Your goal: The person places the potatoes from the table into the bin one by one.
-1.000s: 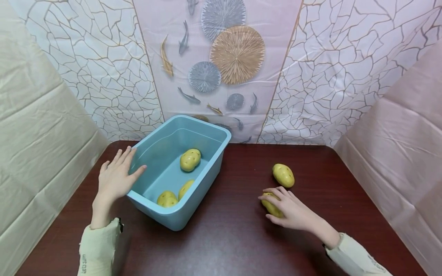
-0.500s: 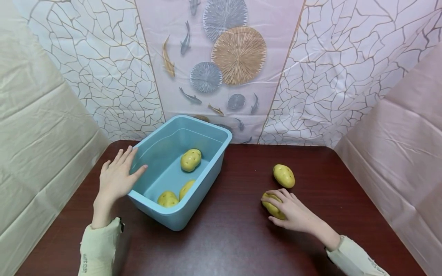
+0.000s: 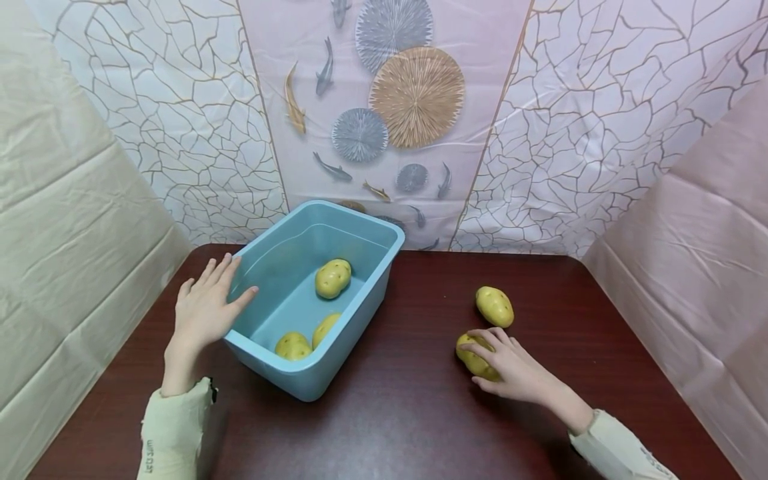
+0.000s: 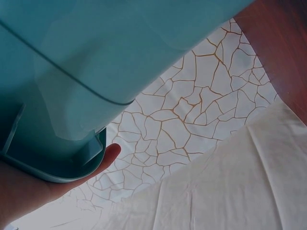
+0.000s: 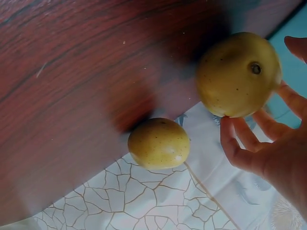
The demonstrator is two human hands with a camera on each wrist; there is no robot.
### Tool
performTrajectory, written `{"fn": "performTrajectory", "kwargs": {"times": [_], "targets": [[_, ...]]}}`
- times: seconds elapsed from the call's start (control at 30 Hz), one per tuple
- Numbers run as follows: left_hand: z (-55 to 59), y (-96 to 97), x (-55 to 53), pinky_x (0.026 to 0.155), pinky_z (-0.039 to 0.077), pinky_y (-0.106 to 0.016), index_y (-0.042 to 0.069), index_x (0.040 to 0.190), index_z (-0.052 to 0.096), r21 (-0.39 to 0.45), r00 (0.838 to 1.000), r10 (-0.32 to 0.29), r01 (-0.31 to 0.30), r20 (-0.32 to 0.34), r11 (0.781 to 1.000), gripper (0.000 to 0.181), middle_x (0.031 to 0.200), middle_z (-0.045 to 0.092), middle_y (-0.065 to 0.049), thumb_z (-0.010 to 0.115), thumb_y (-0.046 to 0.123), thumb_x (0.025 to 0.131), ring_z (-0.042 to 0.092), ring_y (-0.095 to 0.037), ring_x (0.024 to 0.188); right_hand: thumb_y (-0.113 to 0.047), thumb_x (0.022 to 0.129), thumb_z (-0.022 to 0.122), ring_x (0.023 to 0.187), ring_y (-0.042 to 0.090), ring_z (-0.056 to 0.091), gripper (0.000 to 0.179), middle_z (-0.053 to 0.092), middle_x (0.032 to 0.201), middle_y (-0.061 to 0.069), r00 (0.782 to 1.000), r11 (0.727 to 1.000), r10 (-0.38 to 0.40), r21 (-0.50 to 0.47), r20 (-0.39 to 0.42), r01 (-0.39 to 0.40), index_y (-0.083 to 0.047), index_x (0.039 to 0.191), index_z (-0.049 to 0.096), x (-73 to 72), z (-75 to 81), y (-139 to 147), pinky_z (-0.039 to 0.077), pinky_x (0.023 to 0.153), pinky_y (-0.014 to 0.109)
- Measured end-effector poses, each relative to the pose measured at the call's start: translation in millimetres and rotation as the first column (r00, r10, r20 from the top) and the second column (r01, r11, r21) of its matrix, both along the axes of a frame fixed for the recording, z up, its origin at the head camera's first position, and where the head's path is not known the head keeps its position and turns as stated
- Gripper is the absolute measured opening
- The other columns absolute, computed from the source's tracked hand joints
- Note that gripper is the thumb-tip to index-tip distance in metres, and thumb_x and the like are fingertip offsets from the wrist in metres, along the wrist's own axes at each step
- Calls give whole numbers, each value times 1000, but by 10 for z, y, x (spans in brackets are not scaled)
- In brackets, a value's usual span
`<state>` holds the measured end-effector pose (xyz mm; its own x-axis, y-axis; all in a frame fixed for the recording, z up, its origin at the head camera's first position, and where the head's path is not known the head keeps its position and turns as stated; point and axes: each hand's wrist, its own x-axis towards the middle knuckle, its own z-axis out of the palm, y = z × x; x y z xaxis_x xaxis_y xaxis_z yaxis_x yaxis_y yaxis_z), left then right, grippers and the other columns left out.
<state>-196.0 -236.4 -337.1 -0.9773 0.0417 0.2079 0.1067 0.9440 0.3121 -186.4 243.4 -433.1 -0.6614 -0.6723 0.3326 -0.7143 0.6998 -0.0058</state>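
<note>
In the head view my left hand (image 3: 204, 310) lies at the left rim of a blue plastic tub (image 3: 366, 293), fingers straight and spread. The left wrist view shows part of that hand (image 4: 29, 196) against the tub's edge (image 4: 67, 176). Two potatoes, one near the back (image 3: 333, 278) and another at the front (image 3: 293, 346), rest inside with a third partly hidden by the tub wall. My right hand (image 3: 516, 370) is over a potato (image 3: 465, 350) on the table. Its fingertips touch that potato (image 5: 240, 74) in the right wrist view, fingers loosely bent, thumb apart.
Another potato (image 3: 495, 307) lies on the dark red-brown table (image 3: 414, 413), just behind the right hand. Patterned cloth (image 3: 384, 167) hangs at the table's back edge, and pale cloth walls (image 3: 690, 267) enclose both sides.
My right hand has drawn slightly to the right over the potato, so more of its left end shows. The left hand stays at the tub, and the head view has shifted a little.
</note>
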Motion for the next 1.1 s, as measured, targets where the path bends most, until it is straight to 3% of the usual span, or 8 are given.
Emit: {"fn": "performTrajectory", "kwargs": {"times": [0.43, 1.1], "targets": [[-8, -7, 1, 100, 10, -62, 7, 142, 20, 5, 1000, 3, -3, -5, 1000, 70, 147, 18, -19, 41, 48, 89, 11, -38, 137, -29, 64, 75, 105, 24, 42, 56, 48, 122, 10, 998, 999, -42, -11, 42, 42, -19, 115, 57, -31, -60, 22, 42, 63, 36], [-8, -9, -6, 101, 10, -62, 8, 142, 20, 5, 1000, -1, 1, -7, 1000, 71, 148, 18, -19, 39, 51, 89, 11, -37, 137, -31, 63, 75, 107, 33, 43, 62, 45, 126, 15, 995, 999, -40, -8, 88, 40, -22, 120, 53, -83, -151, 28, 45, 75, 44]]}}
